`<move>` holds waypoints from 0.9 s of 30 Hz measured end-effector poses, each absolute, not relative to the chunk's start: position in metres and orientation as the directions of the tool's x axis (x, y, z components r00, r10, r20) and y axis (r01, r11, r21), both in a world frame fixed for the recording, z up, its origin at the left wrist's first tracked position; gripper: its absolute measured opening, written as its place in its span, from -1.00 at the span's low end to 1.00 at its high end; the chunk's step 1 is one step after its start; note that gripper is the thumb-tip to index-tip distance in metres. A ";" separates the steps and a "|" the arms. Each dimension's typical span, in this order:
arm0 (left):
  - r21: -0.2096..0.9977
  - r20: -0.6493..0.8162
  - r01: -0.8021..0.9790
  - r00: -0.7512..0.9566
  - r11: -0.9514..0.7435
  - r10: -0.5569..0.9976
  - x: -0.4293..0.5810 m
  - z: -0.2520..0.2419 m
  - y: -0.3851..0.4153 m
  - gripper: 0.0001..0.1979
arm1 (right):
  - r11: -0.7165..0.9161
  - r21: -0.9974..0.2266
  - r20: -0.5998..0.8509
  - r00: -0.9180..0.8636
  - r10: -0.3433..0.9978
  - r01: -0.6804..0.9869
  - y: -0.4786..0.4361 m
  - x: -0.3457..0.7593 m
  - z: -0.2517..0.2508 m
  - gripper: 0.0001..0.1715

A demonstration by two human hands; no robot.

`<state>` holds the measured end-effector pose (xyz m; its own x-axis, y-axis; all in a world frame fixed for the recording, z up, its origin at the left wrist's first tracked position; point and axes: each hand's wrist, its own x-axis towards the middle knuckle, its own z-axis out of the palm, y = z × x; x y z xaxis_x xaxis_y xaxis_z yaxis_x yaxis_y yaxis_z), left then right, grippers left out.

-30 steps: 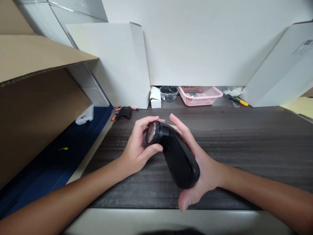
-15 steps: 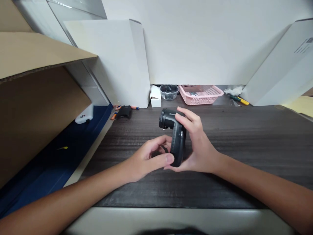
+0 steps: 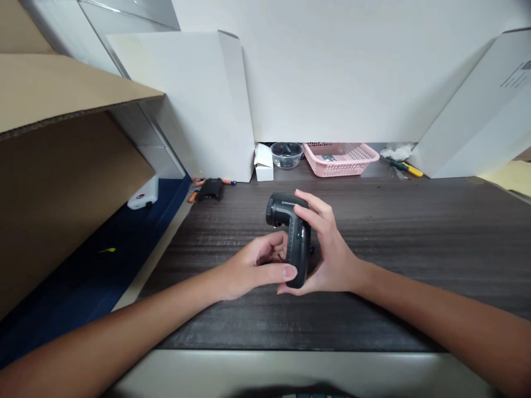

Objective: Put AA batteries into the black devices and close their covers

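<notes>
A black hand-held device (image 3: 292,235) with a round head at the top stands upright above the dark wooden table (image 3: 415,249). My right hand (image 3: 327,249) wraps round its handle from the right, fingers over the upper part. My left hand (image 3: 253,268) grips the lower part of the handle from the left, thumb pressed against its bottom end. The round head faces left and away, with small white lettering on top.
A big cardboard box (image 3: 62,166) and a blue surface (image 3: 83,276) fill the left. White boxes (image 3: 207,105) lean on the back wall. At the back stand a pink basket (image 3: 340,157), a glass bowl (image 3: 286,155), a screwdriver (image 3: 406,167) and a small black part (image 3: 209,189).
The device went from lying tilted across my right palm, head toward me, to standing upright. My left hand moved from the round head down to the bottom of the handle.
</notes>
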<state>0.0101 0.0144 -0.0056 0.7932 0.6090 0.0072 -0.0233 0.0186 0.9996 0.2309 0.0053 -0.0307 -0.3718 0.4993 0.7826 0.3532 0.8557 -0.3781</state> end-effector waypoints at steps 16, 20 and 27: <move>0.995 0.068 0.012 0.679 -0.104 0.731 0.009 -0.014 0.019 -0.56 | 0.738 -0.649 0.654 -0.360 0.665 0.184 0.003 0.236 -0.030 0.34; 0.984 0.070 0.076 0.666 -0.160 0.742 0.010 -0.013 0.020 -0.57 | 0.528 -0.842 0.484 -0.272 0.832 0.116 -0.003 0.233 -0.025 -0.10; 0.936 0.153 0.137 0.671 -0.324 0.726 0.008 -0.015 0.019 -0.63 | 0.439 -0.897 0.419 -0.230 0.879 0.045 -0.007 0.231 -0.009 -0.39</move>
<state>0.0078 0.0187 -0.0152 0.6705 0.7259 0.1531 0.1372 -0.3241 0.9360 0.2306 -0.0069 -0.0091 -0.2297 0.8787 0.4186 0.0451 0.4392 -0.8972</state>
